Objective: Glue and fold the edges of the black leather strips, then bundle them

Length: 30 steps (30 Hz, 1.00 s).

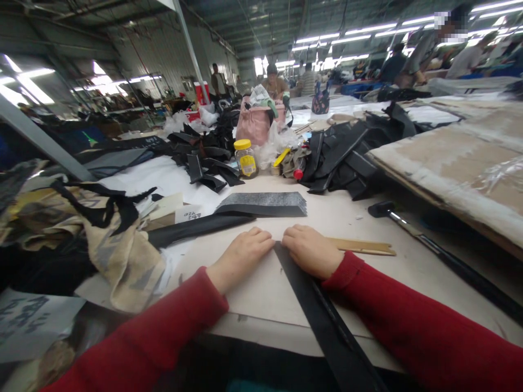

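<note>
A long black strip of material (304, 294) runs from between my hands down over the table's front edge. My right hand (311, 251) is closed on the strip's far end, its fingers curled down over it. At that end's left corner, my left hand (244, 255) pinches with bent fingers; the fingertips are partly hidden. Just beyond my hands lies a stack of black and grey strips (263, 203) with stepped ends. A dark folded strip (196, 227) extends to its left. Beside my right wrist rests a flat yellowish wooden piece (363, 246).
A jar with a yellow lid (246, 160) stands behind the stack. Piles of black pieces (347, 147) lie around it. A black-handled rod (433, 247) and a raised board (461, 147) are at right. Crumpled beige cloth (122, 256) lies left. Several people work farther back.
</note>
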Each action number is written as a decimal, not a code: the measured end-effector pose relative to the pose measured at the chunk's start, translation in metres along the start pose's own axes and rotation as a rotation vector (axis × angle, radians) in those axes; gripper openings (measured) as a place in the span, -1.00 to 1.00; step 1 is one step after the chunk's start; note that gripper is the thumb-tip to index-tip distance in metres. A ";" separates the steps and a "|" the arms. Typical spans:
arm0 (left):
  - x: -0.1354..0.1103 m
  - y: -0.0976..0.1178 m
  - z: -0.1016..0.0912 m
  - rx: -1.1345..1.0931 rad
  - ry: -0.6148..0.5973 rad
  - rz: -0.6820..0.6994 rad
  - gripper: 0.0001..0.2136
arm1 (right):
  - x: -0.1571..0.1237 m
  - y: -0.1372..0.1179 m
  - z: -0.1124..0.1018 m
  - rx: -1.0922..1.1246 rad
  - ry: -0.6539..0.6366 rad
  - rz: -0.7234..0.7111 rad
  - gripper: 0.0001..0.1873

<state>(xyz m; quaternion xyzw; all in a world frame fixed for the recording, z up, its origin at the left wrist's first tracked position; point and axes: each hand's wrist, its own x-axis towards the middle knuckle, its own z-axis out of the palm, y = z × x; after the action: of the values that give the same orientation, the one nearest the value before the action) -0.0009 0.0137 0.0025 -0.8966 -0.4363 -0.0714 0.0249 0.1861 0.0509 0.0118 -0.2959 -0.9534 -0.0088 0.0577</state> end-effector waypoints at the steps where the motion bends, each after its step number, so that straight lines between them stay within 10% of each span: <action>1: -0.002 -0.001 -0.001 -0.005 -0.004 -0.004 -0.83 | 0.000 -0.001 0.000 -0.012 -0.002 -0.001 -0.77; 12: 0.011 -0.002 0.000 -0.362 0.231 -0.130 -0.73 | -0.002 -0.002 0.001 0.034 0.003 0.042 -0.76; 22: 0.016 0.018 0.017 -0.283 0.183 -0.137 -0.76 | -0.015 0.043 -0.005 0.491 0.193 0.210 -0.72; 30: 0.016 0.018 0.012 -0.311 0.161 -0.098 -0.82 | -0.012 0.037 0.002 0.506 0.099 0.090 -0.70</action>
<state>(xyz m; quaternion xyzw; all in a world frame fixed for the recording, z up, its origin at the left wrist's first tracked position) 0.0243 0.0165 -0.0064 -0.8588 -0.4596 -0.2108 -0.0826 0.2165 0.0747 0.0075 -0.3133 -0.9072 0.2181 0.1766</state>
